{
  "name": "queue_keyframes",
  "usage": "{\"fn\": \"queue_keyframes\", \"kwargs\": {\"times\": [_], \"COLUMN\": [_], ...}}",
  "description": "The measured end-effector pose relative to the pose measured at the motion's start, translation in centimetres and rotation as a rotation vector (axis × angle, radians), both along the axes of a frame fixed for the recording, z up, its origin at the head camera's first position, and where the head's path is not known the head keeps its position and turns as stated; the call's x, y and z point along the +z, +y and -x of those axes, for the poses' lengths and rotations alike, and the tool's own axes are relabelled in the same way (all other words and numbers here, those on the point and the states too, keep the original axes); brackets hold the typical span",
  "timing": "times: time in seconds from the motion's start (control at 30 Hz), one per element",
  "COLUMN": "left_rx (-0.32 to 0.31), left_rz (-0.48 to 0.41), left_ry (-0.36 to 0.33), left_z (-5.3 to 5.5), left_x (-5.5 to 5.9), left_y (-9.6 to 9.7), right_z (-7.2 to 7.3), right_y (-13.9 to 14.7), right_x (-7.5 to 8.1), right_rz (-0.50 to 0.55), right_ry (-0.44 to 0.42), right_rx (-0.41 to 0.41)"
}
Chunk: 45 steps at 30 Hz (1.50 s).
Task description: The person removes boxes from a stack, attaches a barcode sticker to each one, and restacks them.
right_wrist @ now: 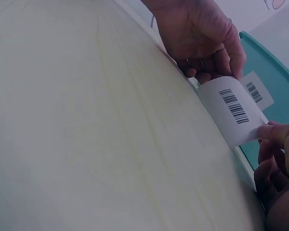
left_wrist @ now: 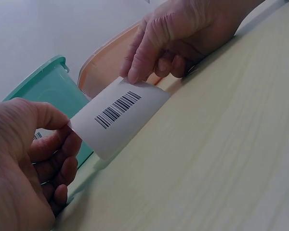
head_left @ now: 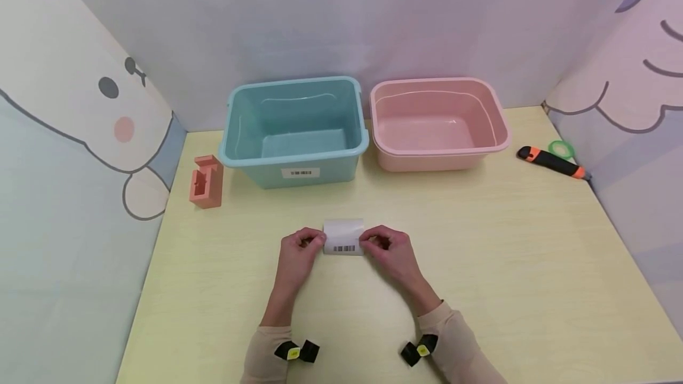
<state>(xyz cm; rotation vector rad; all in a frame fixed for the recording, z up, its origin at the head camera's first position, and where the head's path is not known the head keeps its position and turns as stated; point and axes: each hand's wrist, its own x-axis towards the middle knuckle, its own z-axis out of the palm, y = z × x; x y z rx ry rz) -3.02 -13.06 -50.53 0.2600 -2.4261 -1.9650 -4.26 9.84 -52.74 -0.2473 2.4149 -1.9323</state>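
Between my two hands, in the middle of the table, is a white barcode label (head_left: pixel 344 232), bent into a curve with its printed edge toward me. My left hand (head_left: pixel 297 256) pinches its left edge between thumb and fingers. At the opposite edge my right hand (head_left: pixel 395 253) pinches it the same way. Both wrist views show the black barcode facing up on the curved label (left_wrist: pixel 118 115). Just beyond the hands stands a teal bin (head_left: pixel 256 162), with a similar barcode sticker (head_left: pixel 300 173) on its front.
Right of the teal bin stands a pink basin (head_left: pixel 432 162), its inside bare. An orange-pink holder (head_left: pixel 212 181) sits at the left. By the right edge lie a black and orange utility knife (head_left: pixel 555 162) and a green tape roll (head_left: pixel 562 149). Printed curtains hang around the table.
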Motion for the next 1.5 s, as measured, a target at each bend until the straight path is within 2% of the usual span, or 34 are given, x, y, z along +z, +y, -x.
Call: {"fn": "queue_keyframes", "kwargs": {"times": [0.13,0.33,0.73,0.93,1.17,1.5], "left_rx": [0.008,0.033,0.083,0.085,0.060,-0.004], "left_rz": [0.012,0.034,0.045,0.058,0.105,0.190], "left_ry": [0.012,0.019,-0.009,-0.017,-0.006,-0.029], "left_z": [0.0,-0.1,0.1,0.2,0.2,0.2], "left_x": [0.0,-0.2,0.3,0.5,0.3,0.0], "left_y": [0.1,0.3,0.6,0.5,0.5,0.6], "right_z": [0.0,0.0,-1.3,-1.8,-2.2,-2.4], "right_y": [0.1,0.1,-0.3,-0.3,0.1,0.4], "right_x": [0.0,-0.2,-0.3,-0.2,1.2,3.5], "right_rz": [-0.020,-0.061,-0.072,-0.071,-0.105,-0.124], "right_ry": [0.030,0.147,0.371,0.432,0.493,0.517], "right_rx": [0.032,0.072,0.058,0.049,0.073,0.095]}}
